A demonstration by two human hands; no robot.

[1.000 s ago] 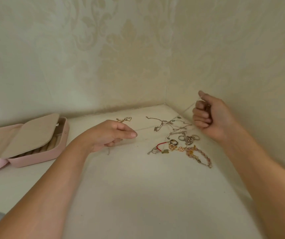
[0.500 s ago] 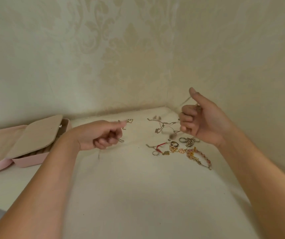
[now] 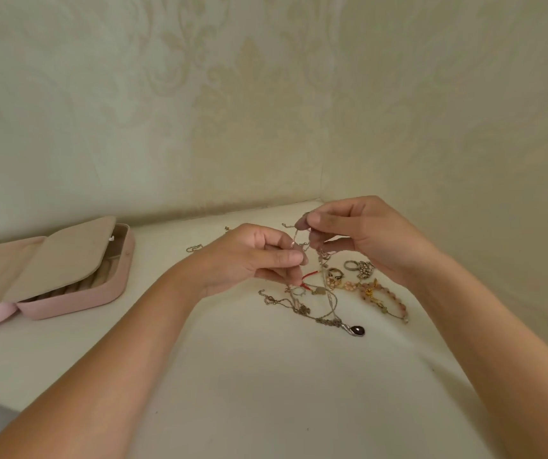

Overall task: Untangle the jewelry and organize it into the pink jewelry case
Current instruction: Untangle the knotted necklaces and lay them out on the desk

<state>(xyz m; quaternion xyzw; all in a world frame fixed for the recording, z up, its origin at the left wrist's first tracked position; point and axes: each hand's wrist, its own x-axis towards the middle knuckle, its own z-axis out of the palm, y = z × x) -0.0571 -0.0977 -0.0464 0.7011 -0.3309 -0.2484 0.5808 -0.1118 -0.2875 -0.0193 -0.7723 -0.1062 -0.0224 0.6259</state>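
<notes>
Both hands work at centre frame, just above the white surface (image 3: pixel 266 385). The left hand (image 3: pixel 252 256) pinches a thin chain (image 3: pixel 300 240) between thumb and forefinger. The right hand (image 3: pixel 365 233) pinches the same chain slightly higher, fingertips closed on it. The chain runs down from the hands into the jewelry pile (image 3: pixel 329 293), which lies directly below and to the right of them. The pile includes a dark pendant (image 3: pixel 356 330), a beaded bracelet (image 3: pixel 386 297) and rings (image 3: pixel 360 267).

The pink jewelry case (image 3: pixel 77 301) lies open at the left edge of the frame, well apart from the pile.

Handling, as a judgement: the chain is light, limp and easily kinked or snapped. Grip it close to the knot with fingertips only. Ease the loops apart; do not pull hard. The pendant likely adds drag at the lower end.
</notes>
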